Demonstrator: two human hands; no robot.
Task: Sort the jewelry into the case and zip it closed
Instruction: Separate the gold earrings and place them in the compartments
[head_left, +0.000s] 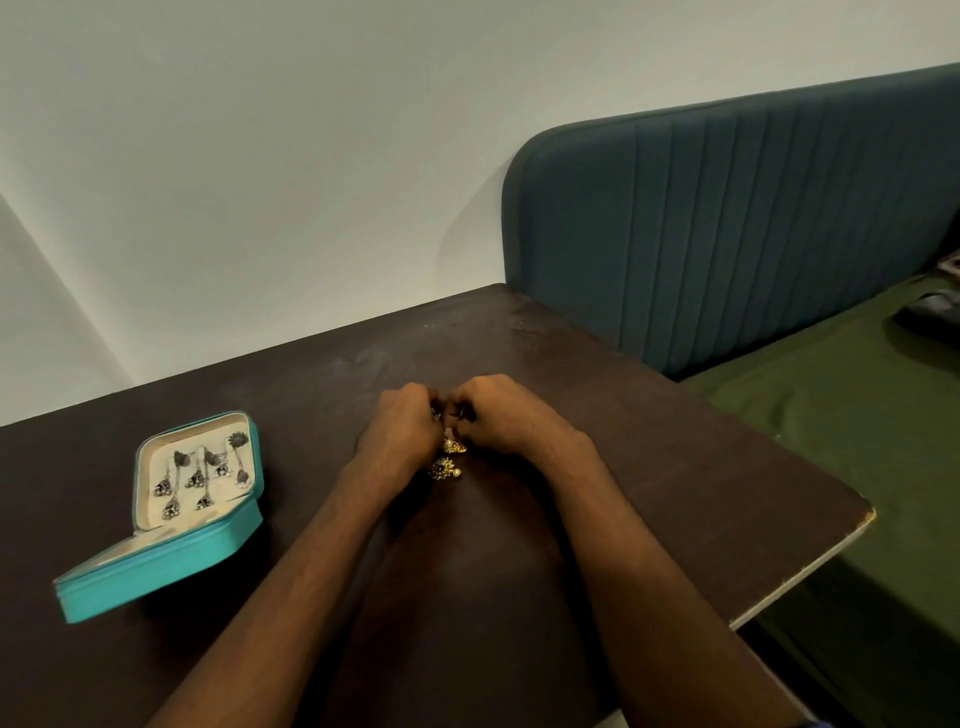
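Note:
A teal jewelry case lies open on the left of the dark table. Its cream-lined tray holds several dark silver drop earrings. At the table's middle my left hand and my right hand meet knuckle to knuckle, fingers curled down. Between them they pinch small dark and gold jewelry pieces. A gold earring with a pearl lies on the table just below the hands. What each fingertip holds is mostly hidden by the knuckles.
A white wall runs behind the table. To the right stands a blue padded headboard and a bed with a green sheet. The table's right corner is chipped and close to the bed.

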